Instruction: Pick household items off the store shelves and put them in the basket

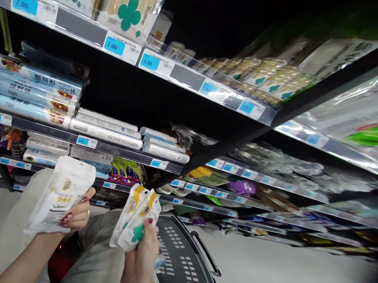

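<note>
White pouches (71, 175), contents hidden, are clasped in left hand (79, 215) and right hand (145, 245) near a basket (177, 259)

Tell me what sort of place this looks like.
Most likely a shop aisle, probably a supermarket: blue-and-white price tags line the shelf edges, packaged rolls are stacked for sale, and a dark shopping basket stands below.

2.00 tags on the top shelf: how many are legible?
2: the far-left tag and the second tag, just left of the 3.50 tag. Blurred tags farther right are hard to read.
</note>
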Demonstrator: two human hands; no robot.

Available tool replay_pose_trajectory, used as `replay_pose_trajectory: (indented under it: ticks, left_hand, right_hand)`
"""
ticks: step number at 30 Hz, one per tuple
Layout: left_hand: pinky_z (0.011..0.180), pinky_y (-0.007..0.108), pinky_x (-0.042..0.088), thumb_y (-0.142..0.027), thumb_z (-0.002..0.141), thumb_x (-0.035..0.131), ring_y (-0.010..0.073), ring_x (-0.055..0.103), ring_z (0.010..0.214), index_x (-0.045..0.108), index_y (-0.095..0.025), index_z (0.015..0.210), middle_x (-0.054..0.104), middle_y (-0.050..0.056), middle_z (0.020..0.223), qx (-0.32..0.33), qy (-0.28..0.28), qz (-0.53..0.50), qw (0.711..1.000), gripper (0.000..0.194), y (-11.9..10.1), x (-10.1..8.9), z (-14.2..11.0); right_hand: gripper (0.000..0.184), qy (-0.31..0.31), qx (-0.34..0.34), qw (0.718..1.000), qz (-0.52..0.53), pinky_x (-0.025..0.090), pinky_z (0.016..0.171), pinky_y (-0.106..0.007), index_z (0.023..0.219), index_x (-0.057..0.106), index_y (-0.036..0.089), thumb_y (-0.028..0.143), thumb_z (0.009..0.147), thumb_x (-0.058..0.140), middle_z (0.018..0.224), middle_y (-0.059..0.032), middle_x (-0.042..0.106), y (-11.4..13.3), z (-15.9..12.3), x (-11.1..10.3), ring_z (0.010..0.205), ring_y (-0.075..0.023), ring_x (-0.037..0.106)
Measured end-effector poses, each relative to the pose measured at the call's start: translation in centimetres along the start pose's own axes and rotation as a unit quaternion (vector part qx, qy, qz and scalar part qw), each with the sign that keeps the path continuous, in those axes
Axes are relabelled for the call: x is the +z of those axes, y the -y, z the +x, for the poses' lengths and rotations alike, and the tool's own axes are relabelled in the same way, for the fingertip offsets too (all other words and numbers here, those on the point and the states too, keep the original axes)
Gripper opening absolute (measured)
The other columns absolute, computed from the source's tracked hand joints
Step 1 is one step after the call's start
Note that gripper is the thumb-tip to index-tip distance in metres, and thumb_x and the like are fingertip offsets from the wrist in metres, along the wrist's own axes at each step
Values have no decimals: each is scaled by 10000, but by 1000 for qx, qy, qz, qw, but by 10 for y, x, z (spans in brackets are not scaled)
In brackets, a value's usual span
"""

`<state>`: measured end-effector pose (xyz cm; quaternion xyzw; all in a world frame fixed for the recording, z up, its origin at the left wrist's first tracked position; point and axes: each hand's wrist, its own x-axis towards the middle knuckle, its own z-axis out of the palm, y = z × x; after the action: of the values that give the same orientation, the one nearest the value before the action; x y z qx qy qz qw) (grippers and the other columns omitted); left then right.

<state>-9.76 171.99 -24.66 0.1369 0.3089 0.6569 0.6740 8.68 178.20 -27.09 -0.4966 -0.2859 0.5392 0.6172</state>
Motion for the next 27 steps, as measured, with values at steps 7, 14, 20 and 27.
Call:
replay_pose_trajectory:
  ticks: [7, 14, 20, 27]
  left_hand:
    - [722, 247, 492, -533, 670, 767, 204, 662, 800, 646, -153, 949, 726, 52, 845, 162, -100, 172, 967, 486, -7, 12, 11]
    - [709, 284, 505, -480, 665, 777, 255, 670, 860, 615, -167, 963, 737, 78, 929, 183, -205, 299, 914, 461, 0, 16, 11]
    - [659, 261, 494, -521, 715, 708, 236, 662, 806, 637, -171, 926, 734, 63, 869, 187, -209, 350, 894, 415, 5, 15, 10]
    - [573, 236, 423, -560, 822, 526, 183, 549, 652, 665, -143, 760, 656, 26, 665, 192, -204, 360, 890, 445, 2, 13, 10]
  right_hand:
    - [588, -17, -45, 994, -100, 546, 743, -323, 1126, 575, 175, 547, 689, 707, 1075, -89, 692, 5, -17, 13, 929, -234, 660]
    - [628, 59, -154, 960, -228, 455, 940, -351, 1221, 476, 177, 605, 773, 573, 1245, -143, 599, 6, -40, 26, 1144, -254, 572]
    - [554, 129, -112, 958, -229, 546, 768, -325, 1069, 520, 202, 428, 631, 771, 1007, -79, 705, 8, -52, 46, 914, -242, 674]
    - [540, 129, -69, 973, -181, 570, 751, -328, 1028, 513, 195, 420, 620, 784, 951, -79, 718, 12, -52, 50, 877, -230, 689]
